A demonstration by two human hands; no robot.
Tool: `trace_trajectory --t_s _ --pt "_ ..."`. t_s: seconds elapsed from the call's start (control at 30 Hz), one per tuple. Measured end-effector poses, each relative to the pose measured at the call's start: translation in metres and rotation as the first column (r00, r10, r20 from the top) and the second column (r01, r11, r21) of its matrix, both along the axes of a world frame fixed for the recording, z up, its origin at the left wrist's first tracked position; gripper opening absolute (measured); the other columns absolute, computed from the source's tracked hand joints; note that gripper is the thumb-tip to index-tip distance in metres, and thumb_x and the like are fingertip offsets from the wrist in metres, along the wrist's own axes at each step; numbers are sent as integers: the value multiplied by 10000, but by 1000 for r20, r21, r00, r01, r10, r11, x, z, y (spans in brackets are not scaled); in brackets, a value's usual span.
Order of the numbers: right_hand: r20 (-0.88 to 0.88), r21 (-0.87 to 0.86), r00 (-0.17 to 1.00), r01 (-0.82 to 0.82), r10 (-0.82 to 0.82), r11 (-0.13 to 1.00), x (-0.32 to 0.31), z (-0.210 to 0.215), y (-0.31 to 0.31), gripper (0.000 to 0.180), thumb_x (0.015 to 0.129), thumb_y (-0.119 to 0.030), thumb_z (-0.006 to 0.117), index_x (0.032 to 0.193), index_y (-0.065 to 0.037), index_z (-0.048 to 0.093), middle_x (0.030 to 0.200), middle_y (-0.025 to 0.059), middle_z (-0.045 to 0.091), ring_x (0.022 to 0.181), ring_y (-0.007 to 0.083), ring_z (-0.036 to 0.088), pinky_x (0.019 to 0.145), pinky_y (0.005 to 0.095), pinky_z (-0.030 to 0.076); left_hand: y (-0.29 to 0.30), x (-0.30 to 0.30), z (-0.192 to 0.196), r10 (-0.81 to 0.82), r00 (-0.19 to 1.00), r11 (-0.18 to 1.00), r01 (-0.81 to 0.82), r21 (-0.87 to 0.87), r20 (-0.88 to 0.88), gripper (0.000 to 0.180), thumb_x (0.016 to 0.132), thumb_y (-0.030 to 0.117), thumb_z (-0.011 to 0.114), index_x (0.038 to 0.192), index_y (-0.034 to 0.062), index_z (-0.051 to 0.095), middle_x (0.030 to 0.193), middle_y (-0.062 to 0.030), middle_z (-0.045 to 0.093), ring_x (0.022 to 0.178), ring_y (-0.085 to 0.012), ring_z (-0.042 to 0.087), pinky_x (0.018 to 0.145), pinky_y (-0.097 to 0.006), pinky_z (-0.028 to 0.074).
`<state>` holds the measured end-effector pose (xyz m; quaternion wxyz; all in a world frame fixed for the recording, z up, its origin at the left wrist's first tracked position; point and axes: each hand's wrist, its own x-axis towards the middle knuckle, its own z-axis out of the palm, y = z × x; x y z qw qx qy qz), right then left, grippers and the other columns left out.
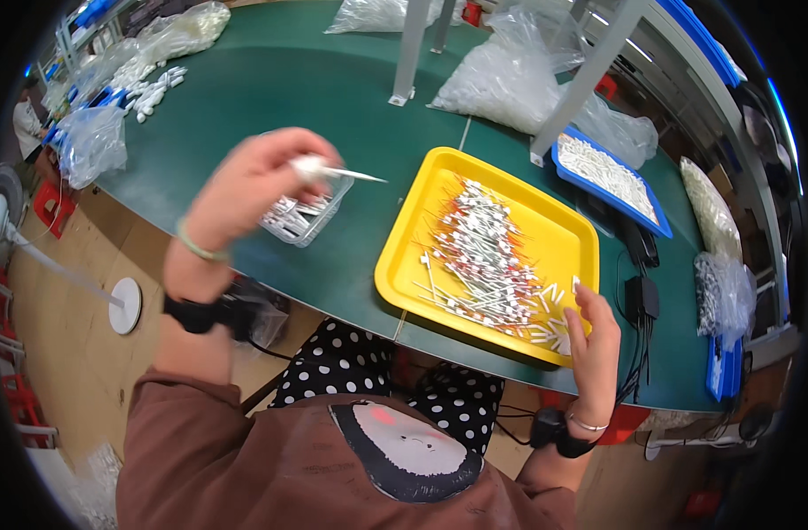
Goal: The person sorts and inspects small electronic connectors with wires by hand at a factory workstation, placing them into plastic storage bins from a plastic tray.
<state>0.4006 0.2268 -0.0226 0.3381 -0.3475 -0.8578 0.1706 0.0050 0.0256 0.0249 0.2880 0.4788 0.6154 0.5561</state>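
The left hand (254,190) was raised over the green desk (315,79), its grip pinched around one thin white connector piece (333,170), just above a clear plastic tub (305,216) already holding several. The right hand (594,340), fingers loosely curled and holding nothing visible, touched the near corner of one yellow tray (404,256), where a large uncounted heap of wired pieces (488,256) remained, so most work seemed left.

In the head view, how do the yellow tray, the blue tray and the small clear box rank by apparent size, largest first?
1. Yellow tray, clearly the largest.
2. Blue tray, though it lies farther from the camera, so its true size is unsure.
3. Small clear box, partly hidden behind the left hand.
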Motion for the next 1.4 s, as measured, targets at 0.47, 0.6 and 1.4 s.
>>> trace_trajectory --t_s 0.47,0.6,1.4 --pt "309 -94 945 -82 108 992 5 -3 5 312 788 -32 761 1064 68 654 1005 218 660 898 384 649 803 397 515 0 -63 -15 -52 695 959 -166 -231 -717 211 787 156 716 966 50 749 947 -119 676 926 -285 629 829 -373 506" --pt "303 -81 949 -62 84 995 5 -2 3 295 796 -22 749 1061 64 651 1005 215 655 892 385 646 797 399 515 18 -36 -24 -118 589 860 -342 -379 -799 171 751 127 720 901 44 726 821 -100 704 761 -262 679 690 -366 528" --pt "248 -85 965 -71 90 994 7 -8 1 275 797 -18 754 1043 52 651 1000 211 661 900 383 641 803 396 511 -40 -53 -40 -248 724 968 156 -198 -643 285 805 115 764 1090 98 764 1210 -97 693 1164 -273 618 1051 -420 441"
